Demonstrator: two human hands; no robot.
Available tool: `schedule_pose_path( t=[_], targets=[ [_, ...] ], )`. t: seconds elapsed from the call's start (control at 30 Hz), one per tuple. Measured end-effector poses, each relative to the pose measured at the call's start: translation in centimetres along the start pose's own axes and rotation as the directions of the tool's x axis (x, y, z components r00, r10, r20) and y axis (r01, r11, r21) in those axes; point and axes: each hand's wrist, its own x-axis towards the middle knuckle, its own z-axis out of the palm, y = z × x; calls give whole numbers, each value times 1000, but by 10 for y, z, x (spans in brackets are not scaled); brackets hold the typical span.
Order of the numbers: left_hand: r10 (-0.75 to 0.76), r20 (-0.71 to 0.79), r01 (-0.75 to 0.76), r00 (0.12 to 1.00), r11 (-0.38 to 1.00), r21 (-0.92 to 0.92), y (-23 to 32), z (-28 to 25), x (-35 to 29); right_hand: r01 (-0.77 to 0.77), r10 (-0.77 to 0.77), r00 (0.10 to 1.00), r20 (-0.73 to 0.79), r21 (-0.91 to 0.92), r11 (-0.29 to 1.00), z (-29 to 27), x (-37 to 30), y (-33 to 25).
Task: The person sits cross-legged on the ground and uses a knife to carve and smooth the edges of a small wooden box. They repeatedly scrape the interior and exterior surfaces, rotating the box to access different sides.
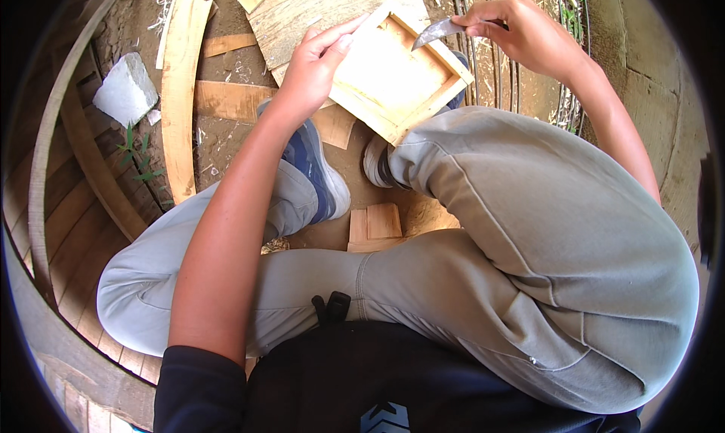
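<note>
Skidding off the tray [385,74], the knife [437,32] could nick the left hand [313,69] clamped there; the right hand's [522,36] grip clasps the knife.

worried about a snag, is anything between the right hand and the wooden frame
Only the curved blade in the right hand, with its tip over the wooden frame at its upper right; whether it touches, I can't tell. Nothing else visible stands between them.
</note>
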Motion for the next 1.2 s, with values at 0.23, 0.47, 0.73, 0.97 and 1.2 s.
schedule_pose_path(
  t=[0.23,0.47,0.73,0.97,1.2],
  targets=[
    [-4,-37,4,999,1000,9,-7,2,2,-172,173,983,61,-28,985,0,3,-15],
    [-8,-25,7,1000,1000,-13,-10,2,4,-119,114,992,-58,-102,988,12,3,-25],
    [9,-10,-9,1000,1000,18,-8,0,2,-101,101,993,-56,6,995,21,-5,-10],
    [58,-23,-58,998,998,-4,-7,1,1,-72,72,997,0,-9,997,2,-2,-8],
    [25,-29,-25,999,999,21,-9,3,1,-214,213,977,-17,-67,975,3,-7,-24]
  ],
)
